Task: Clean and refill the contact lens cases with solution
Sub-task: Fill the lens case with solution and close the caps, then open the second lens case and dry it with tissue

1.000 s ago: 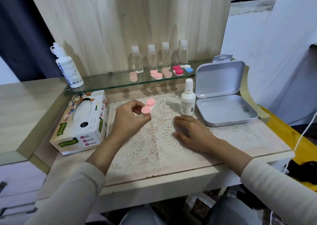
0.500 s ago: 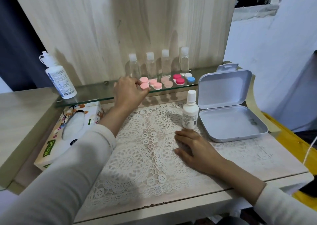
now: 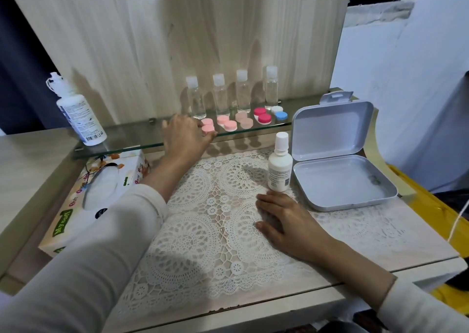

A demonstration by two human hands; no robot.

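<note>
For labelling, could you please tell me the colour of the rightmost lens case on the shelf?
The case is white and blue; head view.

Pink lens case (image 3: 208,126) from mat to glass shelf (image 3: 132,137)

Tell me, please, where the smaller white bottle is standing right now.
In the head view, the smaller white bottle stands upright on the lace mat, right of centre, immediately left of the open white case and just beyond the right hand.

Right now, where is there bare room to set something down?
Lace mat between tissue box and right hand; glass shelf between big white bottle and left hand holding a pink lens case. Crowded: shelf's right half, with cases and clear bottles.
</note>
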